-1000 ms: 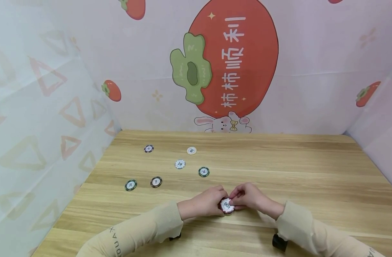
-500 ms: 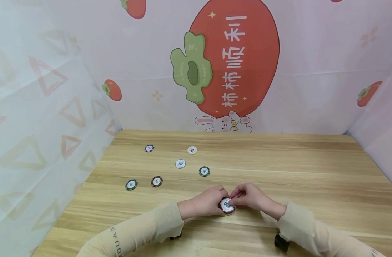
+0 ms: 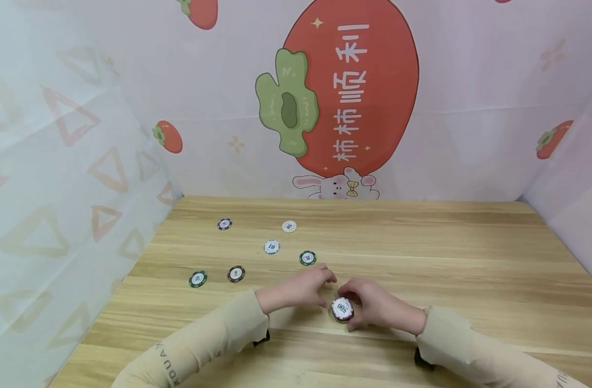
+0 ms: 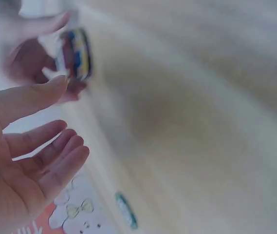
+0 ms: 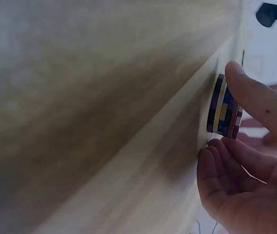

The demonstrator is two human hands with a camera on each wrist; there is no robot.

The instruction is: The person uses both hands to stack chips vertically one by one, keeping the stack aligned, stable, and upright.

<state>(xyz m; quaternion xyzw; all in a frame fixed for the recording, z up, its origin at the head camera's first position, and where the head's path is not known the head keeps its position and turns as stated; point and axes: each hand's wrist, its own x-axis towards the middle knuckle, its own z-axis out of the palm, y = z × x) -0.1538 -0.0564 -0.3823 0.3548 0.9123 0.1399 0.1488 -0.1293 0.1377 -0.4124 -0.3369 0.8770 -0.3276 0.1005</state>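
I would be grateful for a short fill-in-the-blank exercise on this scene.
1. The top chip of the stack reads ____.
2. The hand curled around the stack is the ____ one.
3. The loose chips visible in the head view number ____.
Missing words: 500; right; six.

From where I stand, the person's left hand [image 3: 303, 288] has let go of the short, round stack of multicoloured poker chips topped by a white one marked 500 [image 3: 343, 309], and now sits just to its left, fingers parted. The right hand [image 3: 376, 306], whose fingertips earlier covered part of that top chip, has spread round the stack's right side, thumb near, fingers far, leaving the whole number uncovered.
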